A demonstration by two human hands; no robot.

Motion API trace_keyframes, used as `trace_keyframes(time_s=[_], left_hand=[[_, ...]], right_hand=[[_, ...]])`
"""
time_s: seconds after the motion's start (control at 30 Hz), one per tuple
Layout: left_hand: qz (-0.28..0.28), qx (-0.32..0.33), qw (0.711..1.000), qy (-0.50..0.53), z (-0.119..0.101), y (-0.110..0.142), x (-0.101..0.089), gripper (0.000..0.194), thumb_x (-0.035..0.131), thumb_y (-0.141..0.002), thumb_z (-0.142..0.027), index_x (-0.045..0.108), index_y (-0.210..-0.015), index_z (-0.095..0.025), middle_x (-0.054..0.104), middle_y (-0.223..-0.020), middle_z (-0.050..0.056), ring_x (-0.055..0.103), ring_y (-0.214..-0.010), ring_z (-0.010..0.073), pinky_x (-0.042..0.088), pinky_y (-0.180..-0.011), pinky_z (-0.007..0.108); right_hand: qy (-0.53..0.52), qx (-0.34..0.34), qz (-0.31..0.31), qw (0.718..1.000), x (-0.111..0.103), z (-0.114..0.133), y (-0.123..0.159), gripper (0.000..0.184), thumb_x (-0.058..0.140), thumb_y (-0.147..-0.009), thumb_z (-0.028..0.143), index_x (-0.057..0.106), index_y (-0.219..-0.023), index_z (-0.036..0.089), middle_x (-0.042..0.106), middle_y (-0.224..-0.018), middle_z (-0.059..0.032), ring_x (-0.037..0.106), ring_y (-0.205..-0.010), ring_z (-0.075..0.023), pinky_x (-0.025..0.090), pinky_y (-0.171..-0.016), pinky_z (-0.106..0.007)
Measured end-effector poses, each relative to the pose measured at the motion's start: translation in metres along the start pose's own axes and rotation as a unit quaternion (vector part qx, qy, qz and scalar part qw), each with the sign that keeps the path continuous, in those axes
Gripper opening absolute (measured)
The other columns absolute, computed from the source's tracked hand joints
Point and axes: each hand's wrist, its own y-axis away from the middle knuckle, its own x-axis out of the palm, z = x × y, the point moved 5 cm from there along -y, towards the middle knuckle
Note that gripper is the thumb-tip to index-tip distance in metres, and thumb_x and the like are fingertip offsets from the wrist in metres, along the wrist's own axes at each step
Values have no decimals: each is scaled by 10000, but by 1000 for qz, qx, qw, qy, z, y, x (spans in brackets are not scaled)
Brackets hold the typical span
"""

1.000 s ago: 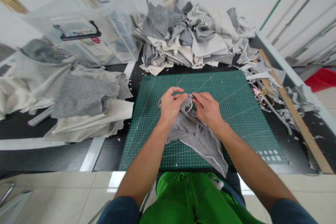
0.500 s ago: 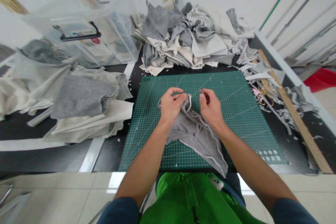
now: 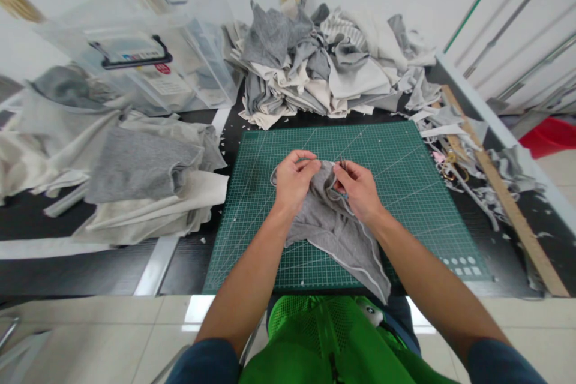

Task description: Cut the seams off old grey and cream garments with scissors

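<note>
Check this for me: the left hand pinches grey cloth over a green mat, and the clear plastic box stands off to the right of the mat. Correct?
The box's side is wrong: the head view shows it behind and to the left of the mat.

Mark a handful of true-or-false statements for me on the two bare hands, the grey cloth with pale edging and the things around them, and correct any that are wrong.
1. The bare left hand grips the soft grey cloth with pale edging. True.
2. The bare right hand is well away from the cloth. False: its fingers are at the cloth's edge.
3. The cloth lies wholly on the green gridded cutting mat. False: one corner hangs past the mat's near edge.
4. The clear plastic box with a dark handle stands beyond the mat, to its left. True.
5. The long flat wooden ruler lies left of the mat. False: it lies to the right.
</note>
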Motion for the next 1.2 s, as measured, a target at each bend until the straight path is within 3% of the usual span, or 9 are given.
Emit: trace_keyframes(time_s=[0.17,0.33,0.57,0.73,0.9,1.0,1.1,1.2], left_hand=[[14,-13,1000,20,0,0,1,226,803,-730,-241,664,-904,-201,678,-711,-11,575,-598,99,427,-582,227],[82,-16,996,24,-3,5,8,358,865,-661,-233,669,-957,-189,745,-888,36,687,-801,147,530,-779,275],[47,-11,998,27,-1,0,3,294,834,-693,-235,664,-930,-192,730,-838,25,663,-742,135,516,-729,264],[89,43,994,-52,-8,-1,3,315,800,-690,-177,675,-978,-196,734,-934,42,676,-861,163,508,-796,271],[182,76,948,-250,0,0,6,491,754,-613,-96,708,-1085,-220,720,-940,21,653,-845,207,497,-808,320],[160,129,911,-358,4,-5,1,516,741,-595,-79,722,-1088,-232,723,-1021,57,644,-942,267,482,-921,394],[101,183,878,-431,1,-11,-7,470,742,-636,-123,720,-1095,-225,699,-1173,104,595,-1141,318,425,-1051,453],[69,121,847,-514,2,-14,-16,150,691,-756,-234,729,-900,-217,720,-981,86,637,-1026,286,464,-992,427]], right_hand=[[-69,43,23,996,4,-2,1,377,750,-831,565,643,-790,206,487,-649,43,449,-541,-88,315,-465,-219],[-68,43,46,996,6,2,3,411,760,-810,593,631,-782,204,485,-641,48,410,-530,-80,305,-459,-215],[-40,41,27,998,2,-1,-1,426,757,-816,602,596,-751,213,471,-606,55,415,-509,-86,323,-451,-222],[-41,39,3,998,-8,1,-6,421,758,-818,608,598,-787,220,453,-607,64,400,-488,-83,311,-421,-220],[-49,28,-18,998,-18,1,-13,412,732,-848,603,579,-840,221,488,-629,60,436,-484,-82,298,-408,-211],[-19,-14,-68,997,-30,-5,-20,374,670,-899,585,570,-930,226,611,-789,12,596,-597,-117,345,-431,-209],[82,-80,-118,986,-45,-9,-26,345,569,-965,536,603,-1108,223,685,-1013,-54,696,-822,-178,500,-562,-256],[234,-139,-112,956,-49,-5,-26,318,506,-1000,431,651,-1166,201,711,-1107,-101,690,-936,-213,560,-765,-346]])
